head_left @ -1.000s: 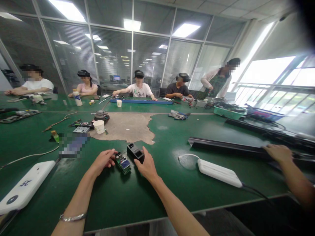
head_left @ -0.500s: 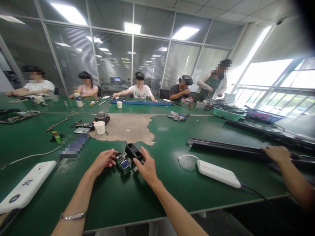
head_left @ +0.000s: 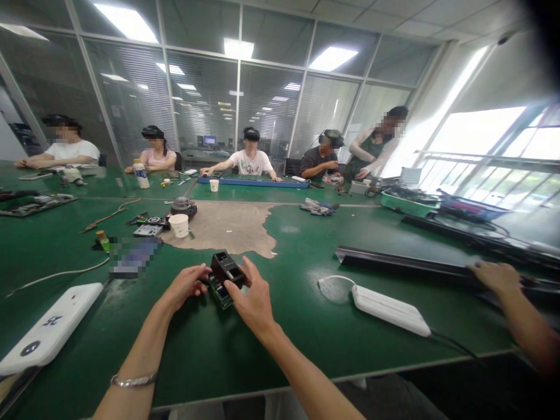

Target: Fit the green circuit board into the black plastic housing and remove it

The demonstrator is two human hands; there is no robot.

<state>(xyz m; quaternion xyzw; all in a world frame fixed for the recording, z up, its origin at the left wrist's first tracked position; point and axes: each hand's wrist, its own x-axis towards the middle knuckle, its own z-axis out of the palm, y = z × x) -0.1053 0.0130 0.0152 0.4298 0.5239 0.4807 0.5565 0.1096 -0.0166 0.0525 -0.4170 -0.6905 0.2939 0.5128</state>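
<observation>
My right hand point(head_left: 254, 294) grips a black plastic housing point(head_left: 226, 268) with cut-out openings, thumb on its near side and fingers on its far right. Tilted, the housing sits over a small green circuit board point(head_left: 222, 296) and hides much of it. Whether the two touch is hard to make out. My left hand point(head_left: 189, 286) is at the board's left edge, fingers curled against it.
A white power bank point(head_left: 389, 309) with a cable lies to the right, another white device point(head_left: 52, 326) to the left. A paper cup point(head_left: 179, 226) stands beyond my hands. At right, another person's hand point(head_left: 496, 274) rests on a long black rail point(head_left: 402, 265).
My right hand has brought the black housing leftward, from beside the circuit board to over it. My left hand stays at the board's left edge.
</observation>
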